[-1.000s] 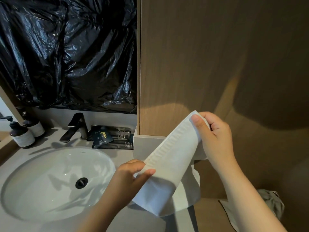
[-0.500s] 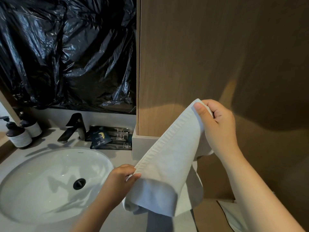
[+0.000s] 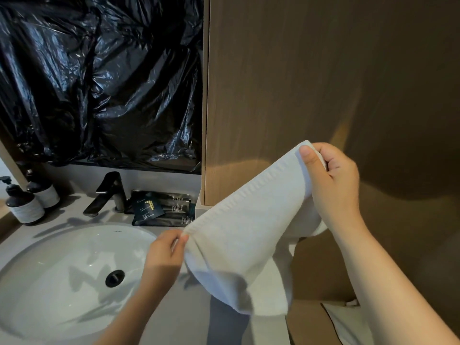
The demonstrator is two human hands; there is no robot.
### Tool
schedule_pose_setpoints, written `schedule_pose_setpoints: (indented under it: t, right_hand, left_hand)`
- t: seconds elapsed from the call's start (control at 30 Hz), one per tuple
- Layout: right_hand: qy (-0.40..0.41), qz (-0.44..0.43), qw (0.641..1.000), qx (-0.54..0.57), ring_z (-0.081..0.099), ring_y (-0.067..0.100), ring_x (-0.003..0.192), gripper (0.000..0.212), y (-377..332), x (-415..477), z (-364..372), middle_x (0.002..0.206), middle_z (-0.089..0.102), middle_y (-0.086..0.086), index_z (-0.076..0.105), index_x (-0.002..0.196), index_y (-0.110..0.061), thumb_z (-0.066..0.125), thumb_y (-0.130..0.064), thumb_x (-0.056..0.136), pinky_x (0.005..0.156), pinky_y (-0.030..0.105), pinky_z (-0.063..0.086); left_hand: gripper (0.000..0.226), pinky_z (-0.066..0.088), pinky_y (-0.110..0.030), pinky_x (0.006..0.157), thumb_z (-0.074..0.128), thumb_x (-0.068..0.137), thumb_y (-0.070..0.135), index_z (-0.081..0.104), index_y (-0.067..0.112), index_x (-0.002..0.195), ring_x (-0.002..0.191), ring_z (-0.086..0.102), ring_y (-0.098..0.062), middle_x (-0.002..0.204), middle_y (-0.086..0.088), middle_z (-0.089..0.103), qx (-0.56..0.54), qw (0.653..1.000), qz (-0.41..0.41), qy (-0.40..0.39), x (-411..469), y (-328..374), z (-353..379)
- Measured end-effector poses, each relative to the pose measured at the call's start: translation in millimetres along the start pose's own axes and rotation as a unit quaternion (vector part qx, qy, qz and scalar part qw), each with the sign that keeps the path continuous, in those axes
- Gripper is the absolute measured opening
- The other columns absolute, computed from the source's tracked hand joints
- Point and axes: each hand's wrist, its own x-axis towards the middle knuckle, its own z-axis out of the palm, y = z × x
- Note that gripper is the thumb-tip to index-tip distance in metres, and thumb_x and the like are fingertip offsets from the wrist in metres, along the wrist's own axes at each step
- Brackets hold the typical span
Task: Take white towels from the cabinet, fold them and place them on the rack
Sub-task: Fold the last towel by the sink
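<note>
Now farther apart, left hand and right hand, white towel tauter between the hands

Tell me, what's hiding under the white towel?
Under the white towel you can see grey counter and another white cloth lower right. The towel covers the counter's edge and anything directly behind it.

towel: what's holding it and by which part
Both hands hold the towel by one stretched edge: the right hand pinches its upper corner, the left hand pinches its lower corner. The rest hangs loose.
</note>
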Motion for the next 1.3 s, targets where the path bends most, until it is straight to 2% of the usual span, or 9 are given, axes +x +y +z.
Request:
schedule_pose_setpoints:
  t: [0.13, 0.23, 0.33, 0.47, 0.7, 0.97, 1.03, 1.13, 1.3]
  right_hand:
    - [0.072, -0.034, 0.997, 0.001, 0.047, 0.004, 0.060, 0.035, -3.0, 14.5, -17.5, 0.061, 0.050, -0.010, 0.054, 0.069, -0.018, 0.051, -0.033, 0.100, 0.053, 0.008, 0.032]
    - [0.111, -0.020, 0.994, -0.004, 0.043, 0.016, 0.059, 0.045, 6.9, 16.0, -27.4, 0.063, 0.047, 0.003, 0.051, 0.070, -0.005, 0.049, -0.038, 0.100, 0.051, 0.013, 0.031]
    - [0.117, 0.027, 0.993, -0.008, 0.046, 0.022, 0.063, 0.047, 24.4, 7.5, -28.7, 0.069, 0.050, 0.014, 0.053, 0.074, 0.000, 0.048, -0.039, 0.100, 0.053, 0.025, 0.036]
    - [0.125, 0.076, 0.989, -0.020, 0.046, 0.005, 0.058, 0.039, 50.4, -6.4, -24.8, 0.063, 0.050, -0.002, 0.053, 0.068, -0.019, 0.048, -0.041, 0.100, 0.053, 0.010, 0.035]
    - [0.138, 0.135, 0.981, -0.034, 0.050, 0.000, 0.064, 0.033, 83.7, -16.9, -23.1, 0.070, 0.056, -0.006, 0.058, 0.073, -0.022, 0.050, -0.041, 0.098, 0.062, 0.022, 0.040]
    - [0.127, 0.148, 0.978, -0.072, 0.051, 0.004, 0.067, 0.031, 96.5, -21.9, -21.5, 0.070, 0.054, -0.013, 0.060, 0.079, -0.020, 0.050, -0.042, 0.098, 0.063, 0.020, 0.039]
    - [0.128, 0.152, 0.977, -0.073, 0.048, 0.003, 0.064, 0.031, 99.3, -22.1, -22.9, 0.068, 0.050, -0.014, 0.058, 0.079, -0.019, 0.050, -0.042, 0.098, 0.060, 0.016, 0.035]
    - [0.121, 0.166, 0.976, -0.076, 0.051, 0.004, 0.067, 0.030, 101.2, -22.2, -23.0, 0.072, 0.054, -0.012, 0.061, 0.084, -0.019, 0.049, -0.042, 0.098, 0.060, 0.015, 0.036]
    - [0.116, 0.178, 0.974, -0.083, 0.056, 0.008, 0.074, 0.031, 103.7, -23.6, -20.0, 0.078, 0.059, -0.010, 0.064, 0.089, -0.019, 0.049, -0.044, 0.098, 0.064, 0.016, 0.040]
  left_hand:
    - [0.020, 0.042, -0.024, 0.063, 0.052, 0.099, 0.022, 0.058, 0.023, 0.080, 0.070, 0.055, -0.007, 0.075, 0.007, 0.060, -0.032, 0.990, 0.077, 0.113, 37.4, 46.0, -35.1]
    - [0.018, 0.038, -0.009, 0.067, 0.053, 0.095, 0.033, 0.062, 0.022, 0.083, 0.077, 0.056, 0.001, 0.078, 0.011, 0.061, 0.000, 0.977, 0.141, 0.158, 65.8, 78.5, -64.0]
    - [0.015, 0.041, -0.017, 0.067, 0.059, 0.095, 0.029, 0.066, 0.021, 0.085, 0.080, 0.056, 0.005, 0.082, 0.012, 0.063, 0.049, 0.981, 0.163, 0.088, 79.3, 86.0, -71.2]
    - [0.014, 0.046, -0.032, 0.072, 0.059, 0.095, 0.022, 0.069, 0.013, 0.095, 0.081, 0.060, -0.019, 0.088, -0.001, 0.065, 0.127, 0.980, 0.152, -0.016, 72.3, 61.0, -50.0]
    - [0.006, 0.034, -0.005, 0.067, 0.063, 0.092, 0.014, 0.069, 0.016, 0.092, 0.075, 0.053, 0.002, 0.083, 0.010, 0.063, 0.109, 0.974, 0.167, -0.107, 52.2, 30.0, -18.3]
    - [0.036, 0.029, -0.022, 0.054, 0.072, 0.086, 0.033, 0.052, 0.024, 0.057, 0.054, 0.038, -0.006, 0.056, 0.009, 0.042, 0.072, 0.964, 0.088, -0.238, 34.4, -2.2, -13.5]
    - [0.043, 0.027, -0.024, 0.054, 0.072, 0.083, 0.042, 0.047, 0.019, 0.057, 0.053, 0.035, -0.006, 0.055, 0.009, 0.038, 0.097, 0.954, 0.059, -0.277, 28.4, -10.9, -14.0]
    - [0.032, 0.041, -0.017, 0.063, 0.076, 0.079, 0.045, 0.065, 0.019, 0.063, 0.064, 0.053, -0.004, 0.066, 0.010, 0.061, 0.163, 0.938, 0.050, -0.303, 18.5, -25.3, -15.9]
    - [0.014, 0.048, -0.026, 0.073, 0.079, 0.080, 0.020, 0.070, 0.010, 0.078, 0.073, 0.057, -0.009, 0.079, 0.003, 0.062, 0.138, 0.940, 0.137, -0.281, 3.5, -36.4, -21.1]
